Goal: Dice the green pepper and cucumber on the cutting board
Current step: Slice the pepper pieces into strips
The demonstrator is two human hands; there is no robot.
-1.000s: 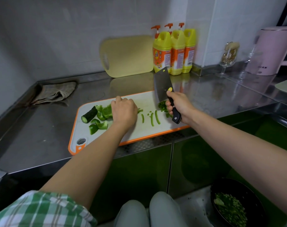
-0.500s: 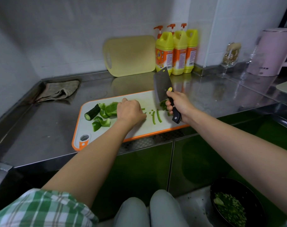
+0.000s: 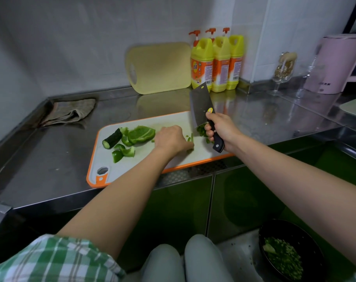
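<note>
A white cutting board (image 3: 132, 166) with an orange rim lies on the steel counter. At its left end are a dark cucumber piece (image 3: 112, 138) and several large green pepper pieces (image 3: 141, 133). My left hand (image 3: 171, 139) is at the board's middle, its fingers curled down over thin green pepper strips (image 3: 191, 139), most of them hidden under it. My right hand (image 3: 221, 129) grips the black handle of a cleaver (image 3: 200, 106), whose blade is tilted up just right of the strips. A small pile of diced pepper (image 3: 201, 131) lies under the blade.
A yellow board (image 3: 158, 68) leans on the back wall beside three yellow soap bottles (image 3: 215, 62). A folded cloth (image 3: 69, 111) lies at the far left. Glasses (image 3: 283, 72) and a pink kettle (image 3: 333, 64) stand far right. A black bowl (image 3: 289, 253) of diced greens sits below the counter.
My left hand has slid right across the board, from the large pepper pieces onto the cut strips. The cleaver has stayed raised in my right hand.
</note>
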